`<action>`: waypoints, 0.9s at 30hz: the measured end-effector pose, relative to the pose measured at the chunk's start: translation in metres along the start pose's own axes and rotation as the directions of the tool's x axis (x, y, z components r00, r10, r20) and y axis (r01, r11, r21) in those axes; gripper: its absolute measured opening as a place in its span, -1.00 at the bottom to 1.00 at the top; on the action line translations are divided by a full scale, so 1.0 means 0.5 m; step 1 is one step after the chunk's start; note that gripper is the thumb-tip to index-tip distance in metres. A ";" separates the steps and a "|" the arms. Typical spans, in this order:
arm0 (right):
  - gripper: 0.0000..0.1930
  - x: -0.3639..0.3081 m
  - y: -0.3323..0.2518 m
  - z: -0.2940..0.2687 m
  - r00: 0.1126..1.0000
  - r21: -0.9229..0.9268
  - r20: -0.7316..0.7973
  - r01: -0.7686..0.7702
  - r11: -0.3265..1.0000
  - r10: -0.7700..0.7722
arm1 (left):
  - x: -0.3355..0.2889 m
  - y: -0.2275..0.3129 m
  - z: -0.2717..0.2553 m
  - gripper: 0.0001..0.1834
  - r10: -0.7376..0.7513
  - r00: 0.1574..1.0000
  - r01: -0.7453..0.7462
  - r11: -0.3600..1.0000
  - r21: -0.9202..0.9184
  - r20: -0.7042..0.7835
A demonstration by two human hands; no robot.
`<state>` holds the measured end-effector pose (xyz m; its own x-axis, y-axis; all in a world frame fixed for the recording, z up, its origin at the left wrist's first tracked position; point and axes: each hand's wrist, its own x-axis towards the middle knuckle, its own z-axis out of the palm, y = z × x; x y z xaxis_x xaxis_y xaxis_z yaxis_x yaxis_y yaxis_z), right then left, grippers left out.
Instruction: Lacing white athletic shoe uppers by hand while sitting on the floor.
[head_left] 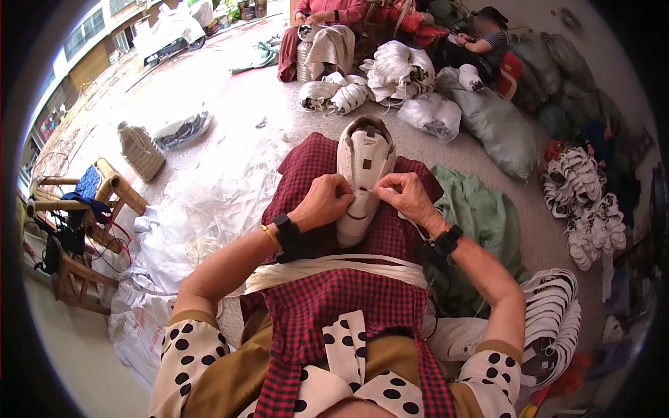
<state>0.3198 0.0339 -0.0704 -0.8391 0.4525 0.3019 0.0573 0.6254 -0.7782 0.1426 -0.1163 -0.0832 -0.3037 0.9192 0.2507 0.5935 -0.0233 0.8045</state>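
A cream-white shoe [366, 157] with dark small patches lies lengthwise over my lap, its dark opening pointing away from me. At its left edge my left hand [324, 200] is closed, thumb and fingers pinched against the shoe; what they hold is too small to make out. From the right, my right hand [410, 197] pinches at the shoe's middle, and a thin pale shoelace [416, 227] trails below that hand. A bundle of cream laces [334, 270] lies across my red-and-black checked apron [348, 296], nearer my waist than the shoe.
White plastic sheeting [216, 188] spreads at left beside a bamboo chair [104, 202]. Green cloth [481, 223] lies at right. Stacked white shoes [550, 320] stand near my right elbow; more shoe bundles [397, 73] and a grey sack [495, 125] lie ahead. Two people sit beyond them.
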 end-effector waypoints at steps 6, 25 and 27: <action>-0.81 -0.005 -0.010 0.019 0.994 -0.086 -0.105 -0.013 0.996 0.004 | 0.002 -0.001 0.002 -0.84 0.020 1.000 -0.020 0.999 0.035 -0.022; -0.77 0.013 -0.042 0.006 0.988 -0.410 -0.025 0.132 0.903 -0.156 | 0.002 -0.012 0.012 -0.84 0.050 0.997 -0.051 0.998 -0.024 -0.051; -0.76 0.010 -0.055 0.008 0.994 -0.443 -0.023 0.087 0.892 -0.108 | 0.001 -0.015 0.015 -0.84 0.060 0.996 -0.063 0.997 -0.037 -0.064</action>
<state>0.3120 0.0165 -0.0495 -0.8279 0.3968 0.3963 0.2181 0.8789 -0.4242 0.1436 -0.1125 -0.0928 -0.3142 0.8892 0.3325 0.5834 -0.0954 0.8066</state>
